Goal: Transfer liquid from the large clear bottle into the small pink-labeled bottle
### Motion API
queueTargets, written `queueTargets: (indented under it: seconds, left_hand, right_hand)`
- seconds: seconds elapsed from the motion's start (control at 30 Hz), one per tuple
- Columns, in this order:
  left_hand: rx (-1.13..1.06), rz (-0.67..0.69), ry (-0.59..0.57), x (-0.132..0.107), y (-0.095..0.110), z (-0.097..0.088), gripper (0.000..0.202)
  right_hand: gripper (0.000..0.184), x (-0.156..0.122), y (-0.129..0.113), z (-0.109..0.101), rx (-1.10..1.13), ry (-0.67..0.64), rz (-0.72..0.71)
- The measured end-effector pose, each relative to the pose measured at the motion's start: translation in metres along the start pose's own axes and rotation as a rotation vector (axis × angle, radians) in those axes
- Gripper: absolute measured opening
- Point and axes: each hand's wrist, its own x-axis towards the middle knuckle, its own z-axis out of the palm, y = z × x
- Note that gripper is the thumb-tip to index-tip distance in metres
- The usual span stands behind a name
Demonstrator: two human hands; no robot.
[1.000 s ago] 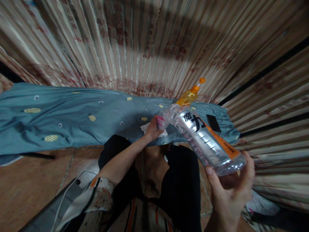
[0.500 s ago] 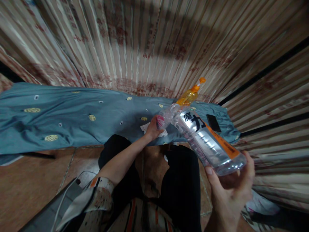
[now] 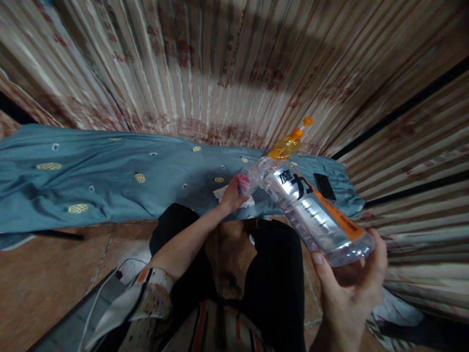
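My left hand (image 3: pixel 232 195) curls closed around a small clear plastic container with a pink patch (image 3: pixel 244 185), while my right hand (image 3: pixel 351 288) spreads thumb and fingers wide to grip the base of a large clear plastic bottle with a silver-and-orange label (image 3: pixel 315 215). The large bottle slants above my right knee and the bench edge, its narrow end by the container; whether the two touch I cannot tell. Its thin, glossy wall looks light, likely to dent under a squeeze and slip if wet, though how much liquid it holds is unclear. The broad base seems a sound hold, with the labelled middle offering a second. The small container looks softer and is best pinched gently. A scalloped white paper or cloth (image 3: pixel 221 192) lies beneath my left hand. Behind stands an amber plastic bottle with an orange pump (image 3: pixel 286 146), and to the right a flat black rectangular object (image 3: pixel 324 187) rests on the wrinkled teal cloth with yellow pineapple prints (image 3: pixel 110 181). A pleated beige curtain with reddish patterns (image 3: pixel 205 73) walls the room above an orange-brown tiled floor (image 3: pixel 69 274)
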Motion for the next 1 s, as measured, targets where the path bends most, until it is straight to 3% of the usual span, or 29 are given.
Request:
queueTargets:
  seconds: [0.13, 0.37, 0.77, 1.0]
  left_hand:
    - [-0.009, 0.027, 0.005, 0.000, -0.002, 0.001, 0.105]
    - [-0.028, 0.039, -0.003, 0.002, -0.007, 0.001, 0.096]
    - [-0.073, 0.005, 0.013, 0.000, -0.005, 0.001, 0.101]
    - [-0.024, 0.055, 0.010, 0.001, -0.012, 0.001, 0.101]
  right_hand:
    - [0.128, 0.002, -0.001, 0.000, -0.011, 0.012, -0.008]
    - [0.136, -0.001, 0.004, -0.003, 0.002, -0.030, 0.002]
    - [0.133, 0.001, -0.002, 0.000, 0.002, -0.003, -0.011]
    - [0.132, -0.001, 0.000, -0.001, -0.012, -0.014, -0.006]
